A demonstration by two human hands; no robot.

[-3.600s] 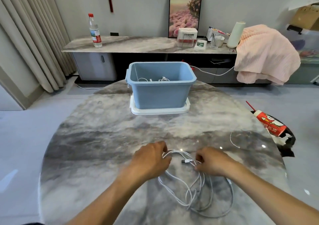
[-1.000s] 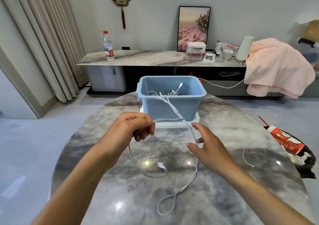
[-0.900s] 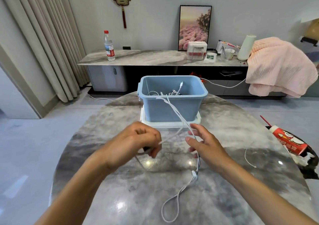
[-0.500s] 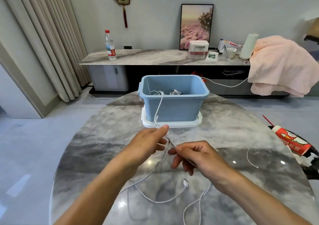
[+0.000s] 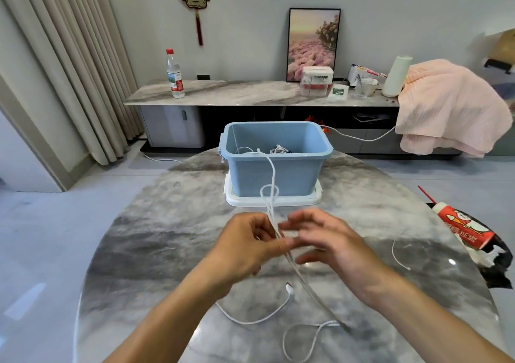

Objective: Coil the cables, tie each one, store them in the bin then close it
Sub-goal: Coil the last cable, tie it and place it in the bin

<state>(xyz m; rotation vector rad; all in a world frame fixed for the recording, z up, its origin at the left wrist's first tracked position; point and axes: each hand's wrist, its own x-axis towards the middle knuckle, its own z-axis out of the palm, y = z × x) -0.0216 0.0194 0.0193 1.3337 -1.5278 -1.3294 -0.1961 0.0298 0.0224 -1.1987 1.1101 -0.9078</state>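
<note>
The left hand (image 5: 250,247) pinches the white cable (image 5: 274,184) between thumb and fingertips, grasping it where 2 strands cross, while the right hand (image 5: 326,244) hovers just beside it with fingers spread and loosely bent, released and holding nothing as far as the blur lets me tell. To do this coiling step well, I judge the left pinch should stay fixed as the anchor, the right hand feeding even loops into it, drawing slack gently so the far end does not drag the stored cables out. From the pinch the cable rises in a small loop, then runs over the near rim of the blue bin (image 5: 306,173), which stands on its white lid (image 5: 315,197) toward the far edge of the surface (image 5: 167,237). Below the pinch it trails toward the near edge, its plug (image 5: 289,289) lying just under the hands and a further loop nearer still. A short white tie (image 5: 397,254) lies well apart, toward the right edge.
</note>
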